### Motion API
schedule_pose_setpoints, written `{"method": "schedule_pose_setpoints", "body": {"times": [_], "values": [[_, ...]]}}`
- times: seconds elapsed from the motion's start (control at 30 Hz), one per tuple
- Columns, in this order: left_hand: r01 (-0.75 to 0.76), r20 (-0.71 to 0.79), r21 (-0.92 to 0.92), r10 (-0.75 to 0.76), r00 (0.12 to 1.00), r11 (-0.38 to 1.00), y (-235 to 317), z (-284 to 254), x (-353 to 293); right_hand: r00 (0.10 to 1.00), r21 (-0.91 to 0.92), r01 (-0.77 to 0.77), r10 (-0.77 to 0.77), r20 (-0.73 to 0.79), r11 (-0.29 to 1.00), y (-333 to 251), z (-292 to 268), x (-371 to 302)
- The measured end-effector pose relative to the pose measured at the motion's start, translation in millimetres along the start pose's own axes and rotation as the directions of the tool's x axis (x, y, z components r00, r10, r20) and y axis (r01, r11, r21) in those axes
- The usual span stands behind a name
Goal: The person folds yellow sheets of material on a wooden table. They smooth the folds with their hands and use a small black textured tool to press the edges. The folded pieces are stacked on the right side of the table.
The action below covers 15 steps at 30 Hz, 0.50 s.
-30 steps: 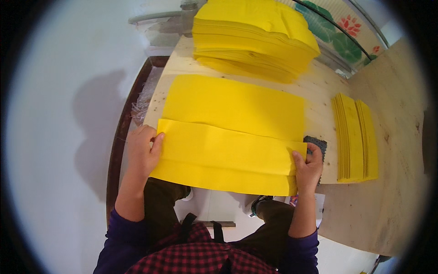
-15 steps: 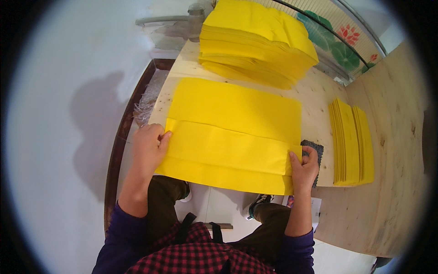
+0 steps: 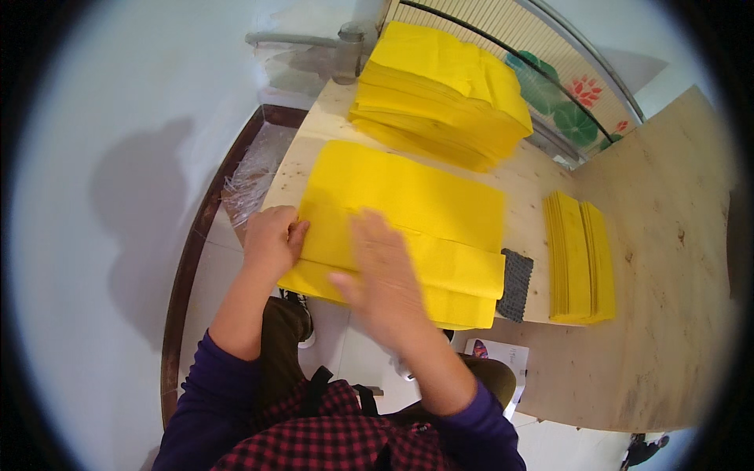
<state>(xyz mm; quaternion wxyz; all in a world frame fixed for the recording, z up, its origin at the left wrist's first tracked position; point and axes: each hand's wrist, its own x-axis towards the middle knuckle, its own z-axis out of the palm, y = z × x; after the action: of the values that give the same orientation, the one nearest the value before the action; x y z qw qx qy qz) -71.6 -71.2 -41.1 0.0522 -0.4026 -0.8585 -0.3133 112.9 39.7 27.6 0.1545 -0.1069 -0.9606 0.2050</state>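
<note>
1. My left hand: fingers curled, thumb drawn in – a narrow grip on the left edge of the yellow sheet.
2. My right hand: spread flat, thumb apart, blurred; held over the sheet's front part. Whether the palm presses it, I cannot tell.
3. Yellow sheet, folded: under my right hand and reaching away beyond both hands; a flap edge crosses it.
4. Tall yellow stack: beyond both my hands, layers uneven.
5. Two yellow bundles: well to the right of my right hand, side by side.
6. Dark grey swatch, edges zigzag: right of my right hand, just beside the sheet.
7. Wooden tabletop: beneath items 3 to 6.
8. Glass jar: beyond my left hand.
</note>
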Motion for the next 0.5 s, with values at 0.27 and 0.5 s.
{"method": "schedule_pose_setpoints", "body": {"times": [0.27, 0.5], "values": [[-0.063, -0.012, 0.059, 0.064, 0.998, 0.996, 1.6, -3.7, -1.4, 0.969, -0.279, -0.212, 0.238, 0.062, 0.937, 4.3, 59.4, 33.9], [-0.043, 0.012, 0.129, 0.041, 0.999, 0.991, 7.2, -3.4, -0.3, 0.879, -0.504, -0.444, 0.471, -0.081, 0.741, 91.6, 10.2, -35.8]]}}
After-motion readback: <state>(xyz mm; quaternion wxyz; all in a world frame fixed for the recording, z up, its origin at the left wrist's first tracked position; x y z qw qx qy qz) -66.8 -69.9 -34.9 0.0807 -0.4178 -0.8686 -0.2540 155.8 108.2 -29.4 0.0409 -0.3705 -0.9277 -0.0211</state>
